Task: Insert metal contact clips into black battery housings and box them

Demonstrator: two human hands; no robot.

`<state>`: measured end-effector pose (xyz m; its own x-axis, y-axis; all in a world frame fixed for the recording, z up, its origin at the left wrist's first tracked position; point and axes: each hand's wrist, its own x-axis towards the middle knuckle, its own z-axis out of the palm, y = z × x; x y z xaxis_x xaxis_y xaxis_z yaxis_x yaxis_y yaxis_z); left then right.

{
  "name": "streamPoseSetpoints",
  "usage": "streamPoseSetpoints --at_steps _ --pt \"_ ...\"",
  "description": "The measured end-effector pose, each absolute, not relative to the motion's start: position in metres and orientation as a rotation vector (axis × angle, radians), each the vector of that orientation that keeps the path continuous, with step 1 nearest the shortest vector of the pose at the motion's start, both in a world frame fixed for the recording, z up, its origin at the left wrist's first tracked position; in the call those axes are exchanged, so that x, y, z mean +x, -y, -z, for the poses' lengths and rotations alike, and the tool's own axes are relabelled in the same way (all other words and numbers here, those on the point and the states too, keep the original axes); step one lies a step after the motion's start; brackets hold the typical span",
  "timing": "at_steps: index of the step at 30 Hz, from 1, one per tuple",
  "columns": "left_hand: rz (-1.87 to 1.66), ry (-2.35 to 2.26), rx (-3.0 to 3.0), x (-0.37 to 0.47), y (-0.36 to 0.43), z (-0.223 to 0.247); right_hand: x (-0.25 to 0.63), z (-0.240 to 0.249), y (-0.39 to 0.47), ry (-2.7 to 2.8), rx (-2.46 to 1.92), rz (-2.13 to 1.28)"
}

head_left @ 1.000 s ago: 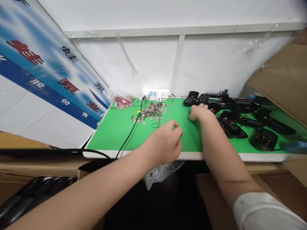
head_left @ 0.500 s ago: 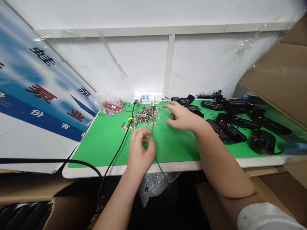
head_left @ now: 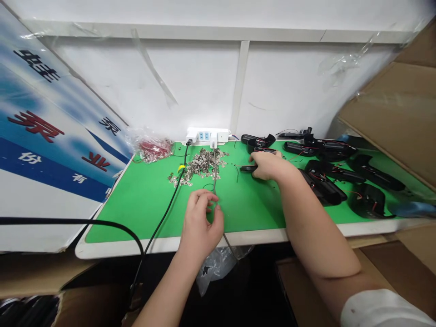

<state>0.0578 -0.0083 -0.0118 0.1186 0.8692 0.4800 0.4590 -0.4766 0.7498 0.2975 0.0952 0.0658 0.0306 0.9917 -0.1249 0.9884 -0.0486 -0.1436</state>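
Right hand (head_left: 267,165) at black part (head_left: 247,168) — grip I cannot tell | left hand (head_left: 203,217) nearer, half-curled, grip also unclear | best lift gently, clear of metal pieces (head_left: 203,162) leftward

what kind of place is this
Likely a small assembly workspace: a green-topped table bears a pile of small metal pieces and several black wired parts, with a power strip against the wall.

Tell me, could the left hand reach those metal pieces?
Probably yes: the left hand is close to the metal pieces, with mostly bare green surface between. The grey cord and black cable cross them but leave most uncovered.
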Motion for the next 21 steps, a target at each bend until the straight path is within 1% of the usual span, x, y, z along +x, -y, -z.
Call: streamPoseSetpoints --at_steps 3,4,6,9,12,14,17,21 --pt "-1.355 -1.281 1.888 0.057 0.007 0.010 0.296 -0.074 -0.090 2.207 -2.045 -0.335" --pt "-1.375 -1.263 1.849 0.057 0.007 0.009 0.294 -0.077 -0.087 2.221 -1.912 -0.419" --pt "-1.413 -1.207 1.754 0.054 0.005 0.009 0.285 -0.080 -0.079 2.184 -1.536 -0.738" --pt "-1.418 -1.152 1.547 0.048 0.003 0.010 0.259 -0.074 -0.064 1.975 -1.006 -1.295" --pt "-1.401 -1.028 1.330 0.043 0.001 0.013 0.227 -0.061 -0.051 1.848 -0.836 -1.604" --pt "-1.358 -0.910 1.199 0.040 0.001 0.013 0.210 -0.051 -0.045 1.780 -0.833 -1.653" --pt "-1.192 -0.820 0.967 0.036 0.004 0.010 0.196 -0.042 -0.041 1.723 -0.896 -1.627" --pt "-1.098 -0.808 0.809 0.032 0.009 0.001 0.201 -0.046 -0.045 1.843 -0.940 -1.617"
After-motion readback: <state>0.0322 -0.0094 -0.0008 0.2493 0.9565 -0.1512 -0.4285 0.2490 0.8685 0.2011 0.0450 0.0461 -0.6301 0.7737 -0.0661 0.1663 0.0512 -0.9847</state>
